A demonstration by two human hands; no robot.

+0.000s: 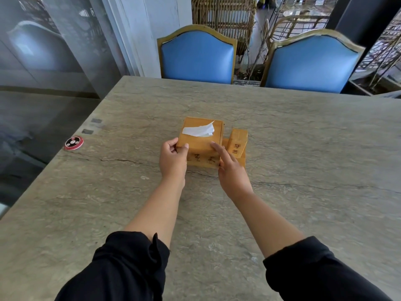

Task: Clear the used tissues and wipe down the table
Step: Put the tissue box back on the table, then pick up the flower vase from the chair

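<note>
At the far left edge of the stone worktop (282, 131) lies a round red-and-black call button (73, 143), with two small dark tabs (92, 126) just beyond it. Toward the middle, the left hand (173, 161) grips the near left corner of a wooden tissue box (200, 142), thumb on the top edge and fingers curled round the side. A white tissue (199, 130) sticks up from the slot in the lid. The right hand (231, 170) holds the box's near right corner, forefinger laid along the top edge and the rest wrapped round the side. Touching the box on its right stands a smaller wooden toothpick holder (237, 144) with characters on its face. Two blue-backed chairs (196, 57) stand at the far side. Black sleeves (121, 268) cover both forearms nearest the camera.
</note>
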